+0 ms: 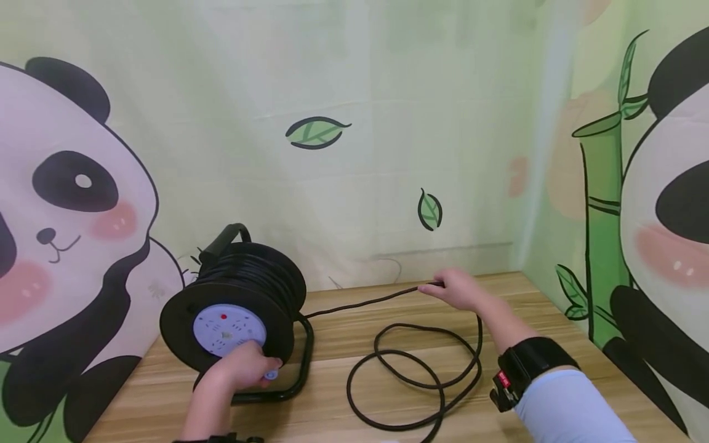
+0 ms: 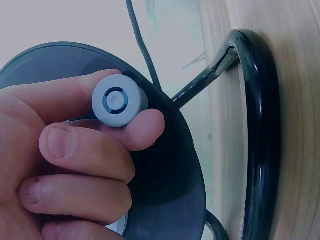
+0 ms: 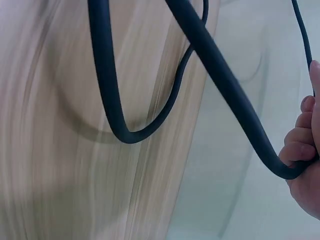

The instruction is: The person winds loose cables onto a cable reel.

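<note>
A black cable reel (image 1: 232,289) with a grey socket face stands on a tubular metal frame (image 2: 262,135) at the left of the table. My left hand (image 1: 246,366) is at its front, fingers curled round the small grey crank knob (image 2: 117,101). Out to the right, my right hand (image 1: 456,289) grips the black cable (image 1: 362,303), which runs fairly straight from the reel to the fingers. Below that hand the rest of the cable hangs down and lies in loose loops. In the right wrist view the cable (image 3: 235,100) passes through the curled fingers (image 3: 300,137).
The wooden table (image 1: 332,369) carries the cable loops (image 1: 396,354) right of the reel. Behind and beside it hangs a light green curtain (image 1: 388,154) printed with pandas, leaves and bamboo. The reel's carry handle (image 1: 221,242) sticks up at the back.
</note>
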Demonstrator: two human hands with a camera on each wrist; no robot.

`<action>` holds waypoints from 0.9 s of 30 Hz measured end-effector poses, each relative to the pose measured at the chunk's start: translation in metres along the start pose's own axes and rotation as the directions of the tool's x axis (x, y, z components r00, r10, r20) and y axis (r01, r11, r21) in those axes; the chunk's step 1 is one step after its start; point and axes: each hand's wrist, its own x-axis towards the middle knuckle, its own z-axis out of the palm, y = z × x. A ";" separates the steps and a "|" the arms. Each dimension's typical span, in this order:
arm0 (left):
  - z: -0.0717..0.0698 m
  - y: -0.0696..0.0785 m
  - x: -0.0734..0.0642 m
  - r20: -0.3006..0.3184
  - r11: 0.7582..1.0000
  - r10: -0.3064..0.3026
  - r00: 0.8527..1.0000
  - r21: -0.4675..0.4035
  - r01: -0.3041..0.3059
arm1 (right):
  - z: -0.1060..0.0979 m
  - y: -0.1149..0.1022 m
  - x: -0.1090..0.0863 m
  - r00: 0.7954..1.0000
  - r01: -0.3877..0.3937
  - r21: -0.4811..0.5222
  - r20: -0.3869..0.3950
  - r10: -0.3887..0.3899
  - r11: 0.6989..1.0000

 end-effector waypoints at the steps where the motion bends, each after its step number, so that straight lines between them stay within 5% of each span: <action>1: 0.000 0.000 0.000 0.002 1.000 -0.001 1.000 -0.001 0.001 | -0.004 0.004 -0.002 1.000 -0.007 -0.007 -0.010 0.007 1.000; 16: 0.000 0.000 0.002 -0.002 1.000 0.001 1.000 -0.009 -0.001 | -0.036 0.054 -0.022 0.992 -0.110 -0.040 -0.071 0.107 0.993; 27: 0.000 -0.001 -0.001 -0.002 1.000 -0.006 1.000 -0.002 0.006 | -0.032 0.055 -0.021 0.990 -0.121 -0.078 -0.084 0.114 0.990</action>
